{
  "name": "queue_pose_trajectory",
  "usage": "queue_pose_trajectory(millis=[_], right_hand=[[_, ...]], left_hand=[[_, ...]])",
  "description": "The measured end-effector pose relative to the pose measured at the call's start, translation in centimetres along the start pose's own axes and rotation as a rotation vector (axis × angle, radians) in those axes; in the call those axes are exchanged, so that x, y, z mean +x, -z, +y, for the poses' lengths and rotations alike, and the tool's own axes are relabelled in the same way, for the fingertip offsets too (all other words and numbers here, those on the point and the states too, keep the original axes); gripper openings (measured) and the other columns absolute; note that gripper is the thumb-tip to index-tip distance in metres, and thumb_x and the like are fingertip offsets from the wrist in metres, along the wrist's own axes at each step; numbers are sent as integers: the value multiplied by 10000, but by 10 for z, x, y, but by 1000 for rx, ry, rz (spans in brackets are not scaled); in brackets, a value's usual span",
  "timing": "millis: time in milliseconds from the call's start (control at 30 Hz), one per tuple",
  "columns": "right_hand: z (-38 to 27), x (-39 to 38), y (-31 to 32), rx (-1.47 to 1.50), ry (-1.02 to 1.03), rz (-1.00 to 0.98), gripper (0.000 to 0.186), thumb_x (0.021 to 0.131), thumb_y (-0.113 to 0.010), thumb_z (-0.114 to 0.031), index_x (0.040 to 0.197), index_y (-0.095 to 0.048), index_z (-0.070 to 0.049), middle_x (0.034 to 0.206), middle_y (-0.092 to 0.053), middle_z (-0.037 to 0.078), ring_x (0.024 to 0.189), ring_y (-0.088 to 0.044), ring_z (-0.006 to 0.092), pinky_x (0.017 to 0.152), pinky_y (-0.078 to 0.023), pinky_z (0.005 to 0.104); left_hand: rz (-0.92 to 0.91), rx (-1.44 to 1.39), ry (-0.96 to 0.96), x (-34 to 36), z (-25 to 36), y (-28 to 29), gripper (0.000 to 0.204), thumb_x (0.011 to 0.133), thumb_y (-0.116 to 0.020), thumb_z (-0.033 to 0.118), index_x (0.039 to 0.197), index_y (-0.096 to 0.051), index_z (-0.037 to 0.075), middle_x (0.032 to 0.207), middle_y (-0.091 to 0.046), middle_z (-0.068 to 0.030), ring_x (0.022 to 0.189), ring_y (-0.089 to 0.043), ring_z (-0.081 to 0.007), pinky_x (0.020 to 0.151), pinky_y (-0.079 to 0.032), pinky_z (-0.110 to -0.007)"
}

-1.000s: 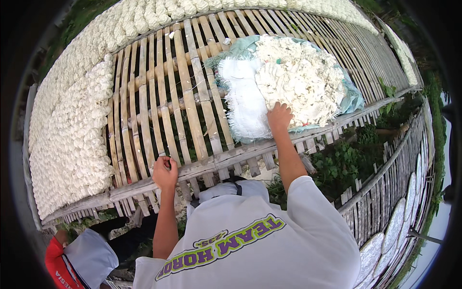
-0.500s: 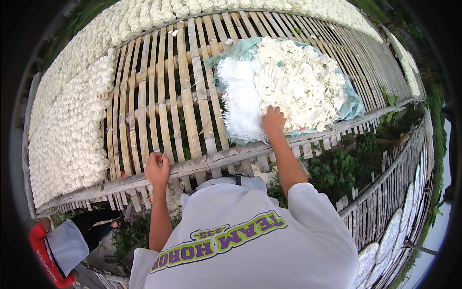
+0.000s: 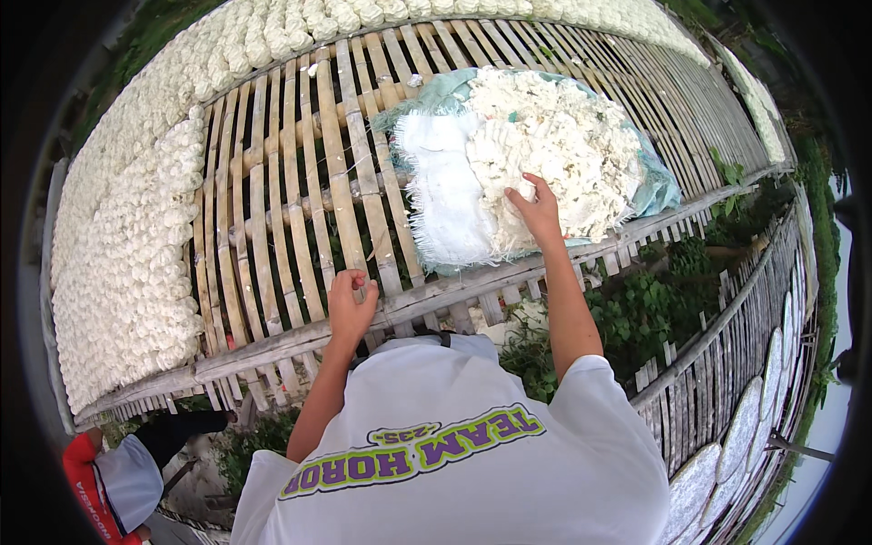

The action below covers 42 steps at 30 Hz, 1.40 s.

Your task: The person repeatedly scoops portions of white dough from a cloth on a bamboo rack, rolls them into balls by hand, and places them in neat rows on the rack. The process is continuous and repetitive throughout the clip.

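Note:
My left hand hovers by the front bamboo rail, fingers loosely curled and slightly apart, with nothing visible in them. My right hand is open over a heap of white, crumbly clumps, fingertips at its surface; whether they touch cannot be made out. The heap lies on a frayed pale-green sack, whose white woven flap is on the left side. The sack rests on a slatted bamboo rack, right of my left hand.
Dense rows of white clumps cover the rack's left end and far edge. A person in red and white is below at left. Another bamboo rack with pale oval sheets is at lower right, beyond green plants.
My right hand has moved up onto the heap, its thumb and index finger spreading. My left hand has moved rightward and up along the rail. The person at left has shifted.

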State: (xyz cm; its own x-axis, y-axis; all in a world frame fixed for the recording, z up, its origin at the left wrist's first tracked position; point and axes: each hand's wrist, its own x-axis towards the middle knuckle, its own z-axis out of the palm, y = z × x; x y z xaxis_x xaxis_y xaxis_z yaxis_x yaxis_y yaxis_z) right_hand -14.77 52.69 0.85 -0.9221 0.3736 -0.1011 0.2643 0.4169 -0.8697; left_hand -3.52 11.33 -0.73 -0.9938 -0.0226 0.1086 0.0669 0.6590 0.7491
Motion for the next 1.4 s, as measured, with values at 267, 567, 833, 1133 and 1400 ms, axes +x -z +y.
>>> queue_pose_trajectory(millis=[267,567,833,1133,1400], right_hand=[[19,-21,-42,-810,449,69,632,932,-741,-384,1451,-580,-62,1503,-453,281,1253,-575,460,1058,-505,512],[-12,-50,-45,-755,282,-139,665,915,-785,-322,1449,-526,-23,1274,-575,281,1165,-615,471,912,-581,537],[16,-35,-61,-774,181,-260,794,836,-864,-339,1484,-521,-37,1321,-594,294,1072,-670,511,905,-593,509],[-49,-61,-6,306,-211,-137,774,908,-865,-295,1540,-506,-27,1441,-616,250,1068,-686,138,883,-579,323],[-148,-178,-48,-154,647,-279,768,792,-883,-269,1479,-595,-83,1391,-628,201,1172,-639,356,1028,-515,455]], left_hand=[[-31,15,3,-1,9,5,251,896,-744,218,1072,-638,74,942,-604,-67,939,-603,-247,868,-430,-408],[-32,36,-9,0,7,2,249,914,-736,224,1073,-640,59,945,-621,-78,937,-614,-252,869,-436,-412],[-16,9,-14,-1,0,-4,252,907,-749,226,1067,-646,61,949,-631,-74,935,-615,-259,857,-441,-417],[-261,-506,209,26,53,-10,381,1017,-661,358,1232,-621,46,1216,-650,-102,1156,-596,-257,1028,-460,-416],[-642,-1705,976,54,126,9,682,1088,-434,616,1449,-536,47,1416,-621,-145,1290,-624,-302,1139,-462,-498]])
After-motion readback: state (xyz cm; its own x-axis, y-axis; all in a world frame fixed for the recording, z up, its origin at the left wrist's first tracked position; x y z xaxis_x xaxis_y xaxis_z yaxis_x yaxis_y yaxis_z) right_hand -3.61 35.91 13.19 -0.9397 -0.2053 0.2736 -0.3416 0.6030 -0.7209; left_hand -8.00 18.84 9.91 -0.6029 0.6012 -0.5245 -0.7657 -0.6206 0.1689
